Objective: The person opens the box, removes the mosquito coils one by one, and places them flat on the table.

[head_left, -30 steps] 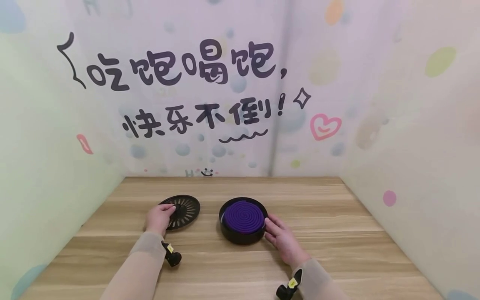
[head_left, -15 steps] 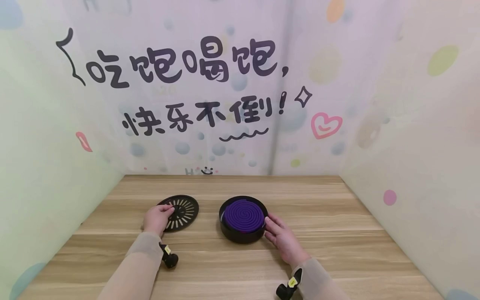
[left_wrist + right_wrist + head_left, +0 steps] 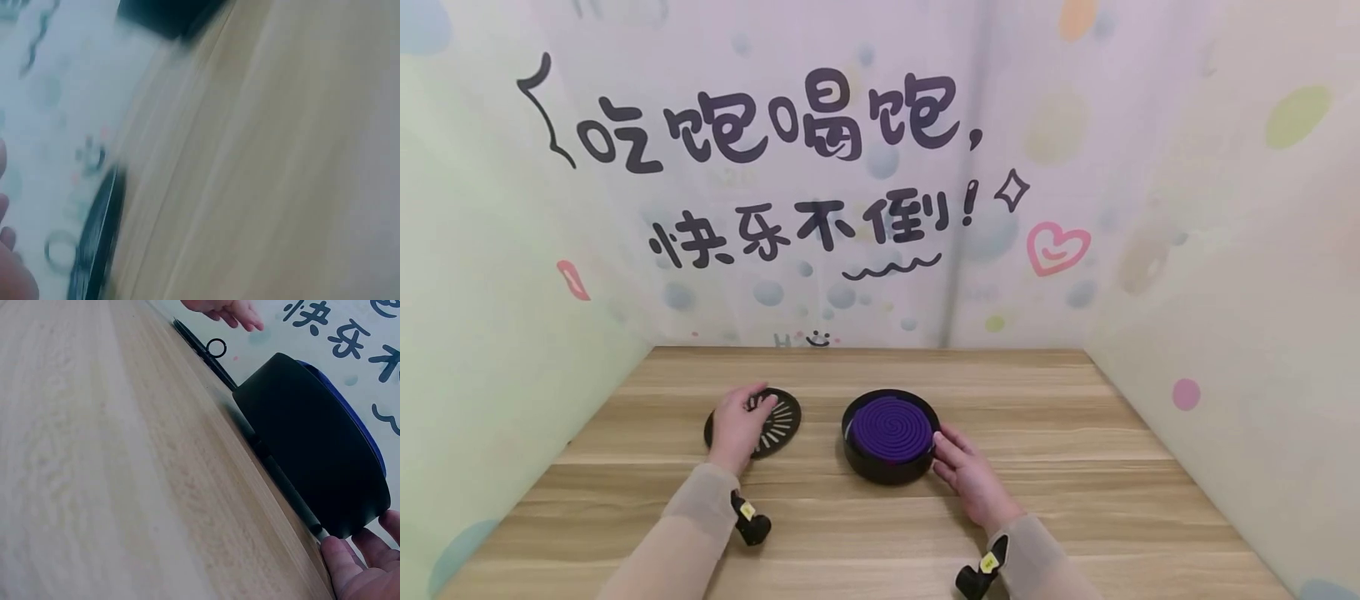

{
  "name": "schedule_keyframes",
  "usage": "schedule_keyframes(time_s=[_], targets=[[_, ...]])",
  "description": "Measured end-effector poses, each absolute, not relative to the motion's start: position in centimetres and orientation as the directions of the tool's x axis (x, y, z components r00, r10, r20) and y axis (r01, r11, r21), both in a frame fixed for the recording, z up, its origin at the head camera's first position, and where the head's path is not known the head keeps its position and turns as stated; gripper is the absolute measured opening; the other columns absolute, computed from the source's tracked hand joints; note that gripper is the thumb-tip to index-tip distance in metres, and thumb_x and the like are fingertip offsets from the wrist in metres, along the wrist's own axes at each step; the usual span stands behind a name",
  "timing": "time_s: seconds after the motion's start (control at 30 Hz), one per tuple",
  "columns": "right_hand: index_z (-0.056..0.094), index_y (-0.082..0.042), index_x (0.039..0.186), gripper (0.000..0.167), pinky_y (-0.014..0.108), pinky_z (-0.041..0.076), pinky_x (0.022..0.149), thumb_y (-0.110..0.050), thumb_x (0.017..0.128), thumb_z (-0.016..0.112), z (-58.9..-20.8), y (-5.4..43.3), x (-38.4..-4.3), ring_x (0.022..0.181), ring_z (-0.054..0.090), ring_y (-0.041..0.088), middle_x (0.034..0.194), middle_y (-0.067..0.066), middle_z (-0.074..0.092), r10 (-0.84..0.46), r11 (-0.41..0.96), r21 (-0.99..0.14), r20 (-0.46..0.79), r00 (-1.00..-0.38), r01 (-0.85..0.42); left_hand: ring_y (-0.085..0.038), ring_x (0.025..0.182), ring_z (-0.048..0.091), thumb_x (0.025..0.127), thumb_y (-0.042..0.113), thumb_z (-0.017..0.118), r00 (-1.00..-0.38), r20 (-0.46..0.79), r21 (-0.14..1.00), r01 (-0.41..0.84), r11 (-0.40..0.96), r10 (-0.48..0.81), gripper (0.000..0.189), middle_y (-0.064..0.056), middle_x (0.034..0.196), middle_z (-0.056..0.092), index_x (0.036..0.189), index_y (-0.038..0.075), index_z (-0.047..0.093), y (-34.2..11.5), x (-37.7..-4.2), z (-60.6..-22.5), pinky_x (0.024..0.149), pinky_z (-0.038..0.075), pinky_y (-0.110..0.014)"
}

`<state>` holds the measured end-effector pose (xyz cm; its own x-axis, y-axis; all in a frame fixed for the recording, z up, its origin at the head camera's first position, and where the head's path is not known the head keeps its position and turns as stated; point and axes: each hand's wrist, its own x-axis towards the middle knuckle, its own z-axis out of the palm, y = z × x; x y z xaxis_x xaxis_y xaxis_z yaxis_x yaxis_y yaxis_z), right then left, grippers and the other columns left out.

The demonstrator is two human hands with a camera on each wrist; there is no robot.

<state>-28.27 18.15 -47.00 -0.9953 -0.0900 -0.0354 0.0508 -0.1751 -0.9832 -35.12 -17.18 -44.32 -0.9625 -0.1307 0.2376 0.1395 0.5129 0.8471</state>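
A black round mosquito coil holder (image 3: 887,473) stands on the table with a purple spiral coil (image 3: 891,427) lying inside. My right hand (image 3: 976,483) touches its right side, fingertips against the outer wall; the right wrist view shows the fingers (image 3: 340,559) low on that wall (image 3: 306,444). To the left lies the slotted black lid (image 3: 784,421), flat on the wood. Over it hovers my left hand (image 3: 737,429), fingers loosely extended and holding nothing. The right wrist view shows a gap between that hand (image 3: 228,311) and the lid's upright ring handle (image 3: 216,347).
The wood-grain table (image 3: 850,542) runs back to a printed wall (image 3: 805,292), with plain side walls left (image 3: 497,375) and right (image 3: 1240,317). Small black cameras are strapped to the left wrist (image 3: 752,525) and right wrist (image 3: 977,575).
My left hand pinched the lid, which was tilted and came down flat; now the fingers have let go and lifted, shifting slightly right. The right hand stays at the holder.
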Motion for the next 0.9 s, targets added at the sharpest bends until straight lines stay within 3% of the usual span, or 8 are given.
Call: schedule_keyframes(time_s=[0.23,0.4,0.63,0.9], targets=[[0.027,0.004,0.148,0.064,0.048,0.031,0.110,-0.031,0.099,0.053,-46.9,18.2,-28.3,0.131,0.040,0.033,0.147,0.025,0.035,-0.084,-0.175,-0.983,-0.038,-0.996,0.052,-0.033,0.128,0.043,0.096,0.029,0.059,-0.986,0.149,0.907,0.164,0.388,0.068,0.054,-0.018,0.141,0.044,0.142,0.004,0.044,-11.8,-33.0,-44.1,0.106,0.034,-0.050],[0.027,0.004,0.148,0.064,0.047,0.031,0.109,-0.030,0.100,0.052,-47.0,18.3,-28.3,0.130,0.041,0.031,0.147,0.026,0.036,-0.079,-0.179,-0.983,-0.039,-0.996,0.053,-0.038,0.132,0.039,0.091,0.027,0.067,-0.984,0.096,0.950,0.136,0.279,0.151,0.067,-0.019,0.147,0.038,0.145,0.003,0.038,-9.3,-32.4,-44.9,0.106,0.035,-0.051],[0.026,0.004,0.148,0.064,0.048,0.031,0.110,-0.029,0.099,0.053,-47.0,18.2,-28.3,0.129,0.041,0.031,0.147,0.026,0.035,-0.080,-0.181,-0.982,-0.037,-0.996,0.051,-0.046,0.136,0.029,0.084,0.020,0.076,-0.952,0.037,0.978,0.097,0.183,0.305,0.088,-0.034,0.148,0.026,0.151,0.002,0.023,-8.3,-32.5,-46.3,0.107,0.032,-0.053],[0.027,0.004,0.148,0.065,0.048,0.030,0.110,-0.030,0.099,0.054,-47.0,18.3,-28.4,0.133,0.037,0.034,0.148,0.026,0.033,-0.083,-0.177,-0.983,-0.037,-0.996,0.051,-0.041,0.137,0.030,0.082,0.014,0.078,-0.917,0.043,0.989,0.096,0.113,0.397,0.098,-0.030,0.149,0.029,0.153,0.002,0.012,-8.1,-33.0,-47.5,0.106,0.035,-0.049]])
